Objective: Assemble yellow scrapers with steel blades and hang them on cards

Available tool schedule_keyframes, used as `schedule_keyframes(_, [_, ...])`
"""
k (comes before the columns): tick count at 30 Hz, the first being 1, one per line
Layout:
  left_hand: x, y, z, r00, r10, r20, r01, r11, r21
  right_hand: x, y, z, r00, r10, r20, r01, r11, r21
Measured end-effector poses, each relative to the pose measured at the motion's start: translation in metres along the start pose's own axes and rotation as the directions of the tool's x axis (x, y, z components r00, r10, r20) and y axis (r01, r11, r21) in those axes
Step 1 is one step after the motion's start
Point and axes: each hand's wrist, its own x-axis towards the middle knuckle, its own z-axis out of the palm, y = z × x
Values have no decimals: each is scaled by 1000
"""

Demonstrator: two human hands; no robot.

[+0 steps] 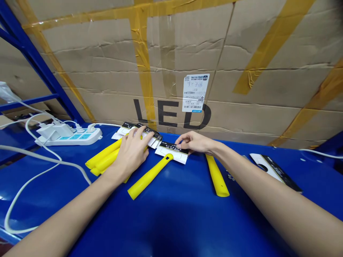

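Observation:
My left hand [133,148] rests with spread fingers on a cluster of black-and-white cards [128,125] that overlap at the back of the table. Yellow tube-shaped handles [104,157] lie bunched below those cards, partly hidden by that hand and wrist. My right hand [191,141] pinches the top right edge of another black-and-white card [171,152]. A single yellow handle [150,177] slants down and left from this card, its holed end lying over the card's lower edge. Another yellow handle [217,178] lies beneath my right forearm, its upper end hidden.
A white power strip [80,137] with plugs and trailing cables stands at the left. Right of my forearm lies a black-and-white card [278,173]. A large taped cardboard box [112,85] walls off the back of the blue table [171,221]. Blue rack bars [45,60] rise at left.

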Motion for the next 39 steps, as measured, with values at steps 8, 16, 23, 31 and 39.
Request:
schedule_keyframes(8, [1,-4,-3,998,34,-45,-38,995,-89,13,6,3,999,-17,-34,16,1000,-23])
schedule_keyframes(16, [-2,-10,4,995,36,-88,-53,979,-196,35,6,25,964,-37,-263,8,994,-113])
schedule_keyframes(23, [-5,0,-3,976,114,-187,-156,961,-227,43,-1,42,920,-169,-352,79,964,-255])
schedule_keyframes(31, [-12,28,-8,900,383,-210,-422,886,-193,7,-25,9,890,-315,-329,226,932,-282])
schedule_keyframes(39, [14,78,-29,878,479,-16,-463,838,-289,-79,-23,-49,875,-326,-357,198,916,-349])
